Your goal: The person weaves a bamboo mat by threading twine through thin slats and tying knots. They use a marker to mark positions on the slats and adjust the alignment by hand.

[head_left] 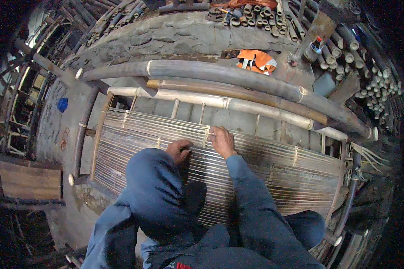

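Observation:
A low bamboo frame holds a panel of thin parallel slats [211, 197] in front of me, tied crosswise at several spots with pale strips. My right hand [223, 141] is on the upper part of the panel, its fingers bent and pinched at a pale binding strip [207, 136]. Just left of it, my left hand [179, 151] is curled at the slats; what it may hold is hidden. Thick grey bamboo poles [224, 77] run along the far side, with a pale bamboo rail [202, 99] below them.
Cut bamboo poles [262, 20] lie stacked at the back, with more bamboo [345, 49] at the right. A bottle [317, 44] and an orange-and-white bag [256, 61] are beyond the frame. Something blue [62, 105] lies on the floor at the left.

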`<state>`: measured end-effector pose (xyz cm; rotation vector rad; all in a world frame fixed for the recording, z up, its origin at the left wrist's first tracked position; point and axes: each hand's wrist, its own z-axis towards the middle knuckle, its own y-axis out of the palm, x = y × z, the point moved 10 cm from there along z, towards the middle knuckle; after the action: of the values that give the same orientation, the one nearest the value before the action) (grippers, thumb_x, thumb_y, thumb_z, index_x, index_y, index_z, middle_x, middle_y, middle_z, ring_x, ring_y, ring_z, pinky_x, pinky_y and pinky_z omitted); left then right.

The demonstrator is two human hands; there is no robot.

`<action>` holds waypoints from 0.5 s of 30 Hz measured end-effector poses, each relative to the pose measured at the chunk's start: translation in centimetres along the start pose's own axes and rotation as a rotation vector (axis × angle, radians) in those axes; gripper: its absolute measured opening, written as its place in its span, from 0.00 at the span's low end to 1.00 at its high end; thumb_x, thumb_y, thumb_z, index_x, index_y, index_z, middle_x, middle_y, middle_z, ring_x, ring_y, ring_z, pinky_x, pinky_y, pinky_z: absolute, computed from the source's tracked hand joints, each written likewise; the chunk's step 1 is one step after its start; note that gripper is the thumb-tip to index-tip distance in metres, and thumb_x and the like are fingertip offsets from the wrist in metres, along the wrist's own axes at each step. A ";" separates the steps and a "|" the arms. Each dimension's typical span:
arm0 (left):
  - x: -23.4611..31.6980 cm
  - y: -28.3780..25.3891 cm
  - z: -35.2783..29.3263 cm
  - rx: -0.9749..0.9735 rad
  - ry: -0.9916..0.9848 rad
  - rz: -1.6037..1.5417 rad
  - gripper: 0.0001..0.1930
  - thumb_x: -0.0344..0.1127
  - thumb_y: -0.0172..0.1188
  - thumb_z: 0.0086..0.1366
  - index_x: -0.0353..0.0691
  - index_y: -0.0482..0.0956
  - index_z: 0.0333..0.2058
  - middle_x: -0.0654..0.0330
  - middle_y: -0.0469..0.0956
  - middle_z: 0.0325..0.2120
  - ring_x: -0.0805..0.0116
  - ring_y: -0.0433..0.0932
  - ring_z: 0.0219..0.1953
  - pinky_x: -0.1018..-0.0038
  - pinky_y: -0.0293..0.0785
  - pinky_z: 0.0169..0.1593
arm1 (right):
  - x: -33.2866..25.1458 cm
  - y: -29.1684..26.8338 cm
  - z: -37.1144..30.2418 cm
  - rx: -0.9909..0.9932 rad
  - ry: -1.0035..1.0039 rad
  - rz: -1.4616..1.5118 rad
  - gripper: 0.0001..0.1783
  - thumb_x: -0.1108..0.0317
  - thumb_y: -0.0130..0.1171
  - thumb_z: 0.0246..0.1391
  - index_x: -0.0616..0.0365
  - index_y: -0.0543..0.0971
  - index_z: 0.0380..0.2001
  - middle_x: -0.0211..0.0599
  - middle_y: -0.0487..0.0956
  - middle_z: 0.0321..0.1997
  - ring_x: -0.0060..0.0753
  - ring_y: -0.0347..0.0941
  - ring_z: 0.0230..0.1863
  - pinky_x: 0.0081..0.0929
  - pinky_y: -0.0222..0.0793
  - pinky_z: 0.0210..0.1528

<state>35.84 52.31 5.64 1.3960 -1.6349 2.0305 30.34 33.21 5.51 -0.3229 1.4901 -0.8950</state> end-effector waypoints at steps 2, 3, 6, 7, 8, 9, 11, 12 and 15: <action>-2.6 0.6 -2.0 -0.029 -0.146 -0.023 0.19 0.41 0.61 0.61 0.35 0.81 0.46 0.47 0.83 0.42 0.52 0.82 0.46 0.62 0.75 0.54 | 0.2 0.7 0.1 -0.037 0.018 -0.020 0.10 0.68 0.67 0.47 0.51 0.82 0.36 0.43 0.77 0.43 0.52 0.72 0.52 0.52 0.64 0.53; -4.2 1.3 -3.1 -0.039 -0.223 -0.039 0.18 0.40 0.62 0.60 0.35 0.82 0.44 0.49 0.84 0.41 0.54 0.82 0.46 0.63 0.75 0.54 | 0.0 1.1 0.1 -0.071 0.020 -0.046 0.11 0.68 0.66 0.48 0.51 0.81 0.37 0.43 0.77 0.43 0.52 0.72 0.52 0.51 0.64 0.52; -5.1 1.5 -3.5 0.096 -0.308 -0.229 0.12 0.35 0.65 0.60 0.38 0.85 0.41 0.54 0.86 0.35 0.63 0.84 0.40 0.66 0.78 0.48 | -1.2 1.5 0.5 -0.083 -0.033 -0.123 0.09 0.68 0.63 0.51 0.53 0.80 0.37 0.43 0.76 0.41 0.52 0.72 0.49 0.50 0.64 0.51; -4.0 2.2 -2.1 0.127 -0.282 -0.285 0.11 0.35 0.66 0.60 0.40 0.86 0.41 0.54 0.86 0.34 0.64 0.85 0.39 0.67 0.79 0.46 | -0.6 1.3 0.5 -0.036 -0.072 -0.178 0.07 0.68 0.61 0.52 0.54 0.79 0.36 0.43 0.75 0.39 0.52 0.72 0.46 0.50 0.64 0.49; -3.0 2.5 -0.7 0.205 -0.275 -0.297 0.10 0.35 0.66 0.62 0.38 0.86 0.39 0.57 0.86 0.32 0.70 0.83 0.34 0.71 0.78 0.41 | 0.0 1.0 0.5 0.011 -0.110 -0.234 0.06 0.68 0.60 0.53 0.55 0.78 0.35 0.44 0.75 0.37 0.52 0.72 0.44 0.50 0.64 0.48; -3.0 3.0 -0.4 0.243 -0.374 -0.398 0.09 0.33 0.64 0.63 0.36 0.86 0.39 0.57 0.85 0.31 0.70 0.82 0.33 0.72 0.78 0.40 | -0.1 1.2 0.3 0.043 -0.122 -0.214 0.08 0.68 0.59 0.53 0.57 0.78 0.36 0.44 0.75 0.38 0.53 0.71 0.46 0.51 0.64 0.49; -3.0 4.7 1.2 0.304 -0.552 -0.617 0.08 0.29 0.62 0.65 0.32 0.84 0.40 0.58 0.84 0.30 0.70 0.81 0.30 0.73 0.78 0.38 | 0.0 0.8 0.1 0.115 -0.140 -0.198 0.11 0.68 0.59 0.53 0.61 0.78 0.39 0.46 0.75 0.41 0.55 0.71 0.50 0.53 0.64 0.52; -4.2 5.1 0.5 0.362 -0.626 -0.881 0.06 0.29 0.61 0.66 0.32 0.83 0.37 0.59 0.82 0.27 0.72 0.79 0.26 0.75 0.77 0.32 | -2.5 1.5 0.1 0.059 -0.155 -0.185 0.10 0.66 0.56 0.58 0.63 0.75 0.36 0.45 0.77 0.37 0.50 0.75 0.43 0.48 0.70 0.45; -4.8 6.1 0.8 0.507 -0.733 -1.112 0.06 0.28 0.57 0.68 0.32 0.81 0.35 0.58 0.81 0.25 0.71 0.79 0.24 0.76 0.76 0.27 | -3.3 3.7 -0.6 -0.132 0.194 0.515 0.09 0.66 0.53 0.63 0.61 0.72 0.36 0.41 0.77 0.32 0.38 0.76 0.33 0.40 0.73 0.33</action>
<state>34.92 51.26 -2.07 2.5884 -0.1418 1.2836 31.42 38.07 5.26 0.0599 1.7083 -0.4250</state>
